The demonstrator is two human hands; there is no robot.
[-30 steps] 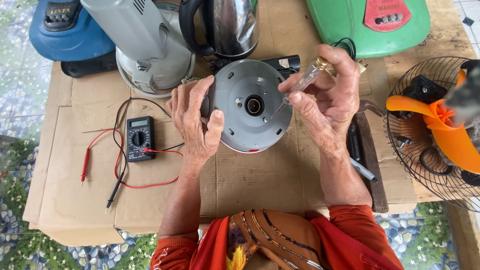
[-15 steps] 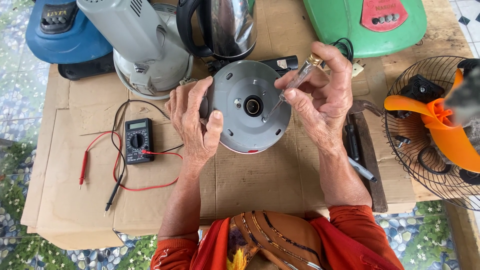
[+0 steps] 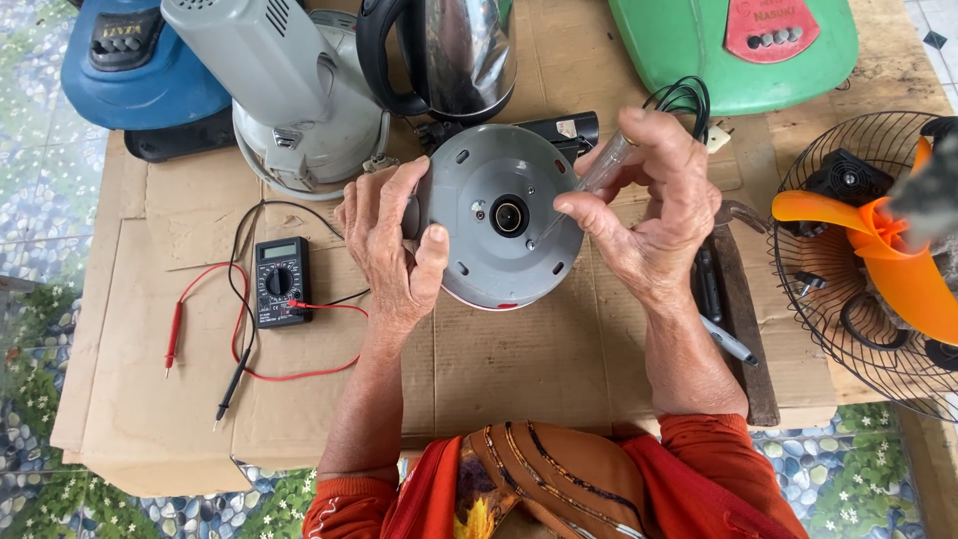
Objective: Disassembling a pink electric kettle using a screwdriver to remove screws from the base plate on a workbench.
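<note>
Lowered since the earlier frames, the right hand (image 3: pixel 654 215) now sets the tip of its clear-handled screwdriver (image 3: pixel 589 185) against the grey round base (image 3: pixel 499 225), just right of the dark centre hole. Thumb and fingers are pinched shut around the screwdriver's handle. Opposite, the left hand (image 3: pixel 394 250) clamps the base's left rim, thumb on its face, holding it tilted above the cardboard sheet (image 3: pixel 519 369). Behind stands a steel kettle (image 3: pixel 454 55); a black multimeter (image 3: pixel 279 281) lies well left.

black multimeter (image 3: pixel 281 282), steel kettle (image 3: pixel 459 55), orange fan (image 3: pixel 878 255), green housing (image 3: pixel 733 50)
</note>
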